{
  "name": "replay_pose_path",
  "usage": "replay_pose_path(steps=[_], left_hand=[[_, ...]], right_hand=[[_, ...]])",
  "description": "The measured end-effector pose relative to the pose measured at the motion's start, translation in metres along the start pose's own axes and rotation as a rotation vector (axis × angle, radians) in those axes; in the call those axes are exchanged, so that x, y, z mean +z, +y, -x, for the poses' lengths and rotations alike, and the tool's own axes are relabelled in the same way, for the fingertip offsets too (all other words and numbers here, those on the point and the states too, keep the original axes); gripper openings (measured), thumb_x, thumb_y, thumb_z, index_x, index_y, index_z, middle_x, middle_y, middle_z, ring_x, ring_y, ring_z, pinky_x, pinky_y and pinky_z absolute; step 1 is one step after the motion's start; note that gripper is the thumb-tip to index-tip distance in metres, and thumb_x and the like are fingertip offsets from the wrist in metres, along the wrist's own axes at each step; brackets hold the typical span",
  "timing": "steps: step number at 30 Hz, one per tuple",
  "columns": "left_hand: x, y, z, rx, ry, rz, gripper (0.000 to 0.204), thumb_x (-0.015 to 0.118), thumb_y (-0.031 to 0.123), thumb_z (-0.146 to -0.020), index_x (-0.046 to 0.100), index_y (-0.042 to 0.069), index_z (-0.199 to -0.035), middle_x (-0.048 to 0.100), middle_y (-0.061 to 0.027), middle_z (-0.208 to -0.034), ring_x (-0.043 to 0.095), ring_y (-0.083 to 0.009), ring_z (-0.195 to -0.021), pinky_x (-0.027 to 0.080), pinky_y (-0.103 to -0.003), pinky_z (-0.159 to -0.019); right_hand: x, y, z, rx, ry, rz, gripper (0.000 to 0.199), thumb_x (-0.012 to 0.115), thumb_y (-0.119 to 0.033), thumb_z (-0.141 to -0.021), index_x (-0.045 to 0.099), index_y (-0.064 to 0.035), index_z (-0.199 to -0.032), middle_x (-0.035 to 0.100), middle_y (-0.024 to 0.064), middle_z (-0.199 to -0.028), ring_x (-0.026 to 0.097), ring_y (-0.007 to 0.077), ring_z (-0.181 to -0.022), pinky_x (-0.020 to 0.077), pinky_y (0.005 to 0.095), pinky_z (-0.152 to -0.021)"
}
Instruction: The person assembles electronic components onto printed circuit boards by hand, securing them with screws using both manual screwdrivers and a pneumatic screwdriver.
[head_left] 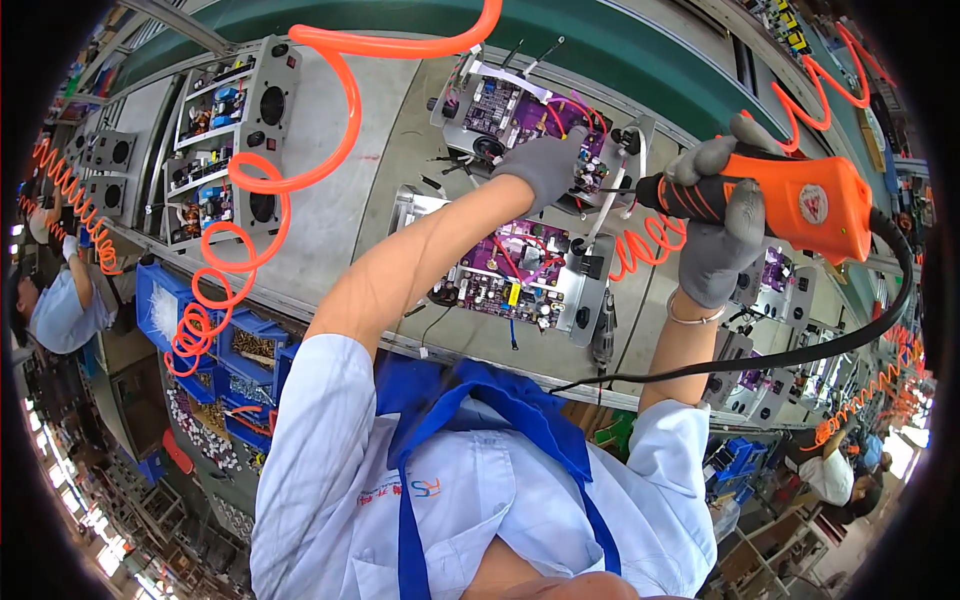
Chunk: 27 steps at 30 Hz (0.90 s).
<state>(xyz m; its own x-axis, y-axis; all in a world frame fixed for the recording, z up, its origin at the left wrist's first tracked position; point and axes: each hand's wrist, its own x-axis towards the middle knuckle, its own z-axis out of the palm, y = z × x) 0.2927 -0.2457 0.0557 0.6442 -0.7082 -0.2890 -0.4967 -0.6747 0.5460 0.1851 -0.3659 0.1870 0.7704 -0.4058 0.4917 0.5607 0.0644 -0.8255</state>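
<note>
My right hand, in a grey glove, is wrapped round an orange and black electric screwdriver with a black cord. Its thin bit points left, to the near right part of a metal-framed unit with a purple circuit board. Over that board is my left hand, also gloved, its fingers closed near the bit's tip. What they pinch, if anything, is hidden. Closer to me sits a second unit with a purple circuit board, red wires and a fan on its side.
Coiled orange air hoses hang over the bench. Several finished-looking metal housings with fans stand at left, above blue bins of small parts. A dark slim tool lies near the second unit. Other people work at both sides.
</note>
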Motion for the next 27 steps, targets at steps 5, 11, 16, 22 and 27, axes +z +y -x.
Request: replay_pose_path(steps=[5, 11, 16, 22, 27], left_hand=[[0.006, 0.001, -0.007, -0.028, 0.029, -0.068, 0.036, 0.047, 0.007, -0.085, 0.043, -0.001, -0.12, 0.064, -0.0265, -0.095, 0.064, -0.041, -0.089, 0.05, -0.05, -0.075], [0.012, 0.005, -0.008, -0.078, 0.059, -0.098, 0.026, 0.048, 0.008, -0.086, 0.042, 0.002, -0.11, 0.064, -0.0225, -0.088, 0.064, -0.0398, -0.084, 0.048, -0.05, -0.073], [0.011, 0.005, -0.007, -0.053, 0.045, -0.087, 0.031, 0.049, 0.005, -0.085, 0.043, -0.002, -0.114, 0.065, -0.0243, -0.091, 0.066, -0.0383, -0.087, 0.051, -0.052, -0.069], [-0.002, 0.014, 0.0, -0.129, 0.033, -0.072, 0.03, 0.047, 0.007, -0.086, 0.043, -0.004, -0.113, 0.065, -0.0245, -0.095, 0.065, -0.0389, -0.09, 0.05, -0.051, -0.074], [0.005, 0.004, -0.01, -0.148, 0.053, -0.066, 0.03, 0.046, 0.008, -0.086, 0.042, -0.005, -0.113, 0.064, -0.0256, -0.097, 0.064, -0.0391, -0.092, 0.049, -0.052, -0.078]], right_hand=[[0.0, 0.007, -0.004, 0.016, 0.018, 0.038, 0.045, 0.066, -0.024, -0.082, 0.052, 0.0048, -0.113, 0.055, 0.0069, -0.078, 0.057, 0.0164, -0.066, 0.052, 0.0316, -0.062], [-0.004, 0.008, -0.005, 0.02, 0.01, 0.001, 0.045, 0.065, -0.023, -0.081, 0.052, 0.0052, -0.113, 0.056, 0.0072, -0.078, 0.058, 0.0169, -0.065, 0.0519, 0.0319, -0.062], [-0.002, 0.008, -0.005, 0.016, 0.033, 0.014, 0.042, 0.063, -0.02, -0.081, 0.052, 0.0055, -0.113, 0.056, 0.0078, -0.077, 0.058, 0.0173, -0.064, 0.0516, 0.0321, -0.061], [-0.006, 0.01, -0.013, 0.039, 0.047, 0.149, 0.051, 0.061, -0.03, -0.08, 0.051, 0.0068, -0.114, 0.054, 0.0095, -0.079, 0.055, 0.0198, -0.064, 0.0506, 0.0376, -0.061], [-0.006, 0.009, -0.018, 0.052, 0.02, 0.129, 0.05, 0.061, -0.028, -0.08, 0.051, 0.0073, -0.113, 0.055, 0.01, -0.078, 0.057, 0.0205, -0.065, 0.0506, 0.0375, -0.06]])
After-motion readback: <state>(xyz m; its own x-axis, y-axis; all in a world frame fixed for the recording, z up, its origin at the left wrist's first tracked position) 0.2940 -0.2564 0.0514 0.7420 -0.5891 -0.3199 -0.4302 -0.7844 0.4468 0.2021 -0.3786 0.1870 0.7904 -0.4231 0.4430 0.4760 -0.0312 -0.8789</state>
